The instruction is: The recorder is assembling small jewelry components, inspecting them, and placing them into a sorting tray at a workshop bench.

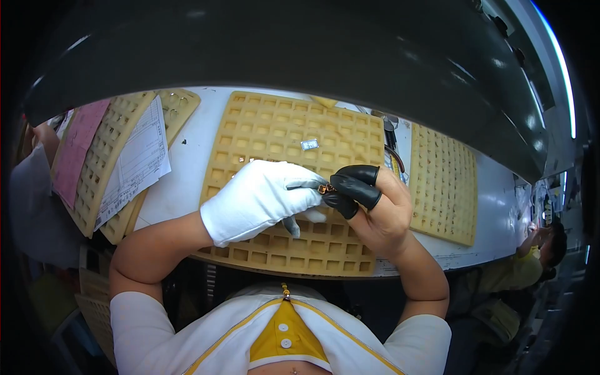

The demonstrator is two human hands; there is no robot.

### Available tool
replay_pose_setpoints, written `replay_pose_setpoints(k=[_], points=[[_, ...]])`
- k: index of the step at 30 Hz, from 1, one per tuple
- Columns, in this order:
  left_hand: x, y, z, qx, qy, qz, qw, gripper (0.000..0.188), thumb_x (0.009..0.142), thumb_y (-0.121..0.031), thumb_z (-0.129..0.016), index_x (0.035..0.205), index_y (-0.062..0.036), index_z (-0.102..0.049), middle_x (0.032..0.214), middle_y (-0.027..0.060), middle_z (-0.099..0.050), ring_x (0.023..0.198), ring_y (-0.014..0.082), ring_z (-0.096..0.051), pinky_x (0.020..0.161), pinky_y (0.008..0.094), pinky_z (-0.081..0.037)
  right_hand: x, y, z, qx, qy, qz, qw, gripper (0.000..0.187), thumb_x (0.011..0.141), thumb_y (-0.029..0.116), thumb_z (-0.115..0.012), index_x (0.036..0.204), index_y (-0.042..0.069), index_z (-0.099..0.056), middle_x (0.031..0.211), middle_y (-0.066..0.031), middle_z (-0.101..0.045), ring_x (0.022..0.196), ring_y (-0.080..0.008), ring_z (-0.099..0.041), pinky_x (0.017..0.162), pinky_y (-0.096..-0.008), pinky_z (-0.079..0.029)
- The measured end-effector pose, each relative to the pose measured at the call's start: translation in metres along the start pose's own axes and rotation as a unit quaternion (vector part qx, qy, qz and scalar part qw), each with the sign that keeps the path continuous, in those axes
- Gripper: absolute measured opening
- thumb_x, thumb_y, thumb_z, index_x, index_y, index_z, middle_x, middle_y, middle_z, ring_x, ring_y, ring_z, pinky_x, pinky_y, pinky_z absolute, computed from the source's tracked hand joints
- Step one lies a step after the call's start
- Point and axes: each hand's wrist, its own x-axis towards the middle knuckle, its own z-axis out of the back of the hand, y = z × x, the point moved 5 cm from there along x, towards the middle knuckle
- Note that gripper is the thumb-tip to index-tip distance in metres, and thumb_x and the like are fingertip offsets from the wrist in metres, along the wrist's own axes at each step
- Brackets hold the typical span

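Note:
My left hand (259, 197), in a white glove, and my right hand (387, 209), with black finger cots on several fingers, meet above a yellow pocketed tray (297, 106). Between their fingertips is a small shiny gold-coloured piece (324, 188), perhaps jewellery; its exact kind is too small to tell. Both hands are closed on it, pinching from opposite sides. Beneath them the tray has rows of square pockets. A small white label (309, 144) lies on it beyond my hands, and a tiny shiny piece (242, 159) sits in a pocket near my left glove.
Another pocketed tray (442, 181) with small pieces lies to the right. Dark-handled tools (392, 140) lie between the trays. At left, stacked trays carry a pink sheet (84, 147) and a white printed sheet (134, 165). A dark hood (281, 47) overhangs the table; people sit at both sides.

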Motion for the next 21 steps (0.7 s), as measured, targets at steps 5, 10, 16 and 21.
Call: replay_pose_setpoints(k=[5,10,16,21], points=[[0.001,0.002,-0.002,0.016,0.010,0.027,0.999,0.023,0.092,-0.018,-0.053,0.099,0.0021,-0.062,0.086,0.0094,-0.066,0.078,0.0152,-0.067,0.058,0.0251,-0.055,-0.001,0.001,-0.002,-0.023,0.064,-0.001,0.998,0.026,0.064,0.000,-0.072,0.090,-0.001,-0.066,0.083,-0.0119,-0.063,0.068,-0.0240,-0.059,0.056,-0.0310,-0.045],[0.002,0.004,-0.004,-0.006,0.018,0.056,0.998,0.026,0.091,-0.020,-0.055,0.101,0.0025,-0.063,0.089,0.0103,-0.066,0.078,0.0162,-0.067,0.058,0.0237,-0.054,-0.004,-0.003,-0.006,-0.009,0.039,0.007,0.999,0.030,0.056,0.001,-0.068,0.086,-0.002,-0.064,0.080,-0.0107,-0.057,0.063,-0.0244,-0.055,0.050,-0.0331,-0.043],[0.001,0.011,-0.003,-0.051,0.025,0.063,0.996,0.027,0.089,-0.023,-0.060,0.100,0.0010,-0.064,0.088,0.0101,-0.067,0.076,0.0147,-0.066,0.058,0.0239,-0.054,-0.005,-0.007,-0.008,0.054,0.046,-0.053,0.996,0.023,0.066,0.002,-0.069,0.088,-0.001,-0.063,0.080,-0.0112,-0.056,0.065,-0.0254,-0.056,0.055,-0.0323,-0.046],[0.001,0.003,-0.006,-0.028,0.017,0.085,0.996,0.024,0.087,-0.016,-0.062,0.103,0.0019,-0.064,0.090,0.0099,-0.068,0.078,0.0159,-0.067,0.057,0.0240,-0.054,-0.018,-0.026,-0.017,0.318,0.055,-0.296,0.899,0.013,0.079,-0.001,-0.062,0.091,-0.002,-0.062,0.084,-0.0072,-0.059,0.072,-0.0167,-0.058,0.065,-0.0265,-0.047]])
